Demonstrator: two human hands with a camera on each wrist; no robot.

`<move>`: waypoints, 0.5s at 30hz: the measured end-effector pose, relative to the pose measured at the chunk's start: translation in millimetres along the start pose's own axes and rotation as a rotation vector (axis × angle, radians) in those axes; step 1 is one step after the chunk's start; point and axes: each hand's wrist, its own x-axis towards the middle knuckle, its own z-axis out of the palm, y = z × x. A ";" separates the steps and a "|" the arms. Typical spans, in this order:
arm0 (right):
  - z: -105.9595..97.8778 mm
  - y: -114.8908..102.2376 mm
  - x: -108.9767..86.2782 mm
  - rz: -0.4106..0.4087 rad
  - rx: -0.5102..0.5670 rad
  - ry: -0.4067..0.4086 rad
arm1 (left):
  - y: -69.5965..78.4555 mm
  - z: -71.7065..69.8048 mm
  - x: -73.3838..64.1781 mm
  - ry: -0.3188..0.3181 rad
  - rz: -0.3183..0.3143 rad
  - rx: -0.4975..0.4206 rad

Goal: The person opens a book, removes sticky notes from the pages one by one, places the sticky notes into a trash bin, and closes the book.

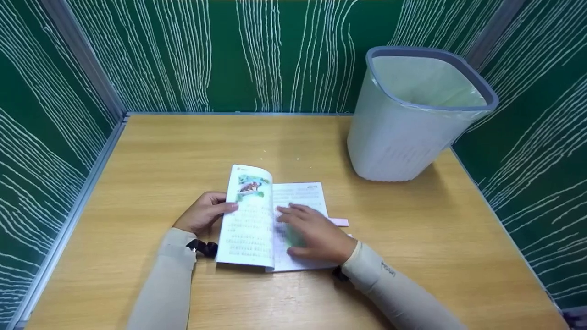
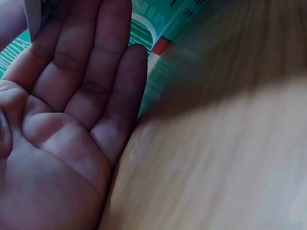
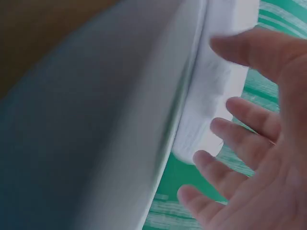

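Observation:
An open book [image 1: 250, 229] with printed text and a coloured picture lies in front of me. My left hand [image 1: 206, 213] holds its raised left side, thumb on the page and the other fingers behind. In the left wrist view those fingers reach under a green cover [image 2: 165, 21]. Over the right-hand page [image 1: 298, 190] my right hand [image 1: 316, 233] is spread, slightly blurred. The right wrist view shows its fingers [image 3: 240, 139] apart and holding nothing; whether they touch the page, I cannot tell. A pale pink strip [image 1: 339, 222] sticks out past the book's right edge.
A white waste bin [image 1: 394, 137] with a grey rim and a pale liner stands at the back right of the wooden table [image 1: 192, 151]. Green panels [image 1: 224, 55] with white streaks enclose the back and sides. Several tiny white specks lie beyond the book.

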 end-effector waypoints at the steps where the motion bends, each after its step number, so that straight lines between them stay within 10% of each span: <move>1: -0.3 3.5 -1.9 0.031 -0.019 -0.019 | -0.2 -0.1 -0.5 0.003 0.004 0.001; 15: -4.2 19.1 -12.7 0.128 0.002 -0.113 | -3.0 1.2 -1.2 0.004 0.023 -0.043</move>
